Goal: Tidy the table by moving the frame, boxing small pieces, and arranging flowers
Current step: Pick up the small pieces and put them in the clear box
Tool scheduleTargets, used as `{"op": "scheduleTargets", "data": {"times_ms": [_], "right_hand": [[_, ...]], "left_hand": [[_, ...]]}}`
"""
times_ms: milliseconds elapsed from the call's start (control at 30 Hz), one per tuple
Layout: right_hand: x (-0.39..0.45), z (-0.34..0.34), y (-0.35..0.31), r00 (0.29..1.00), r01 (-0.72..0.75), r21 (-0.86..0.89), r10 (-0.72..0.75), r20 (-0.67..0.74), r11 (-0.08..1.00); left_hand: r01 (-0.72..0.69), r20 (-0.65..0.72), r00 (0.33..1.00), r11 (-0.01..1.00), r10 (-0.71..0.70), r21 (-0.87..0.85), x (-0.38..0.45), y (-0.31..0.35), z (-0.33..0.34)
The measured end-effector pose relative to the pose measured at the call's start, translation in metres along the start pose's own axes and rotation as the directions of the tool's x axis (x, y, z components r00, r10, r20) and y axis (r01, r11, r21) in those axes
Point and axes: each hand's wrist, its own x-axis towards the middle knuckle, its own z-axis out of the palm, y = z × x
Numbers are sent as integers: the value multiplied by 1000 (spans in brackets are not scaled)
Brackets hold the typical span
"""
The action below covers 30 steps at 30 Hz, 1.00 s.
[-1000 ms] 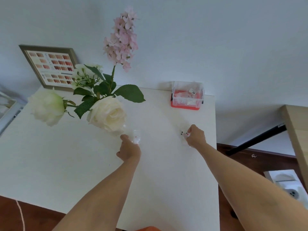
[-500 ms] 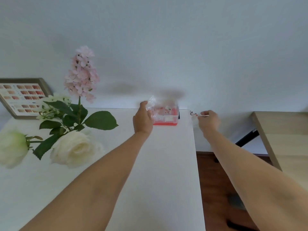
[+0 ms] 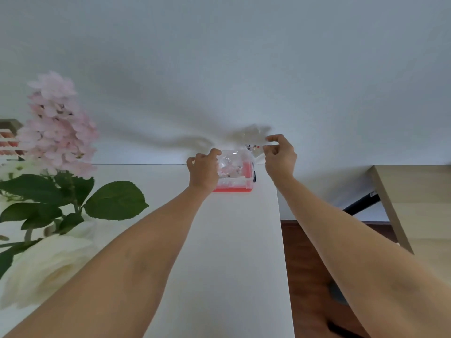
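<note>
White wall fills the upper half of the view; below it a white table (image 3: 219,240) runs away from the camera to the wall. To the right, across a strip of dark wood floor (image 3: 307,264), stands a second, light-wood table (image 3: 415,203) on a black leg.

Small box (image 3: 235,178): clear plastic with a red base, open at the top, at the far right corner of the white table, against the wall. Pale small pieces lie inside; details too blurred to identify.

Left hand (image 3: 203,170): at the box's left side, fingers (image 3: 214,152) curled over the near-left rim and closed on a crumpled clear packet (image 3: 228,164) that sits at or in the box opening. Cannot tell whether the packet rests on the contents.

Right hand (image 3: 280,157): raised just above and to the right of the box, thumb and forefinger pinched on a thin clear sheet (image 3: 255,146) carrying tiny dark and red star shapes. Sheet hangs over the box's far right corner, apart from the rim.

Flowers at left: a tall pink flower spray (image 3: 57,123) with broad green leaves (image 3: 114,201), and a large white rose (image 3: 46,267) in the near left foreground, blurred. Vase not visible.

Frame (image 3: 8,135): only its edge shows at the far left, behind the pink spray, against the wall.
</note>
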Motion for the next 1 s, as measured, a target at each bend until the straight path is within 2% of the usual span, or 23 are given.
{"op": "scheduleTargets", "data": {"times_ms": [133,267,367,433,500,633,833,1000], "right_hand": [[-1,19,-6,980,178,-80,-170,105,981],[-3,38,1,947,266,-192,-220,232,944],[-5,50,11,946,312,-393,-246,210,865],[-9,53,19,963,269,-464,-226,147,844],[-16,53,28,971,239,-459,-201,130,855],[-28,49,45,969,225,-427,-156,189,876],[-27,41,43,937,221,-514,-35,347,829],[-38,27,31,934,245,-560,-38,355,792]], "left_hand": [[-6,-53,999,999,4,-40,-9,-8,2],[33,-196,978,985,-66,-167,-23,-16,7],[49,-148,986,973,-84,-226,-34,-22,13],[50,-74,995,969,-70,-242,-37,-26,17],[53,-37,997,972,-63,-230,-38,-27,19],[78,-17,996,974,-84,-214,-38,-25,19],[166,57,986,973,-159,-157,-37,-19,13],[214,18,977,964,-214,-161,-51,-4,-5]]}}
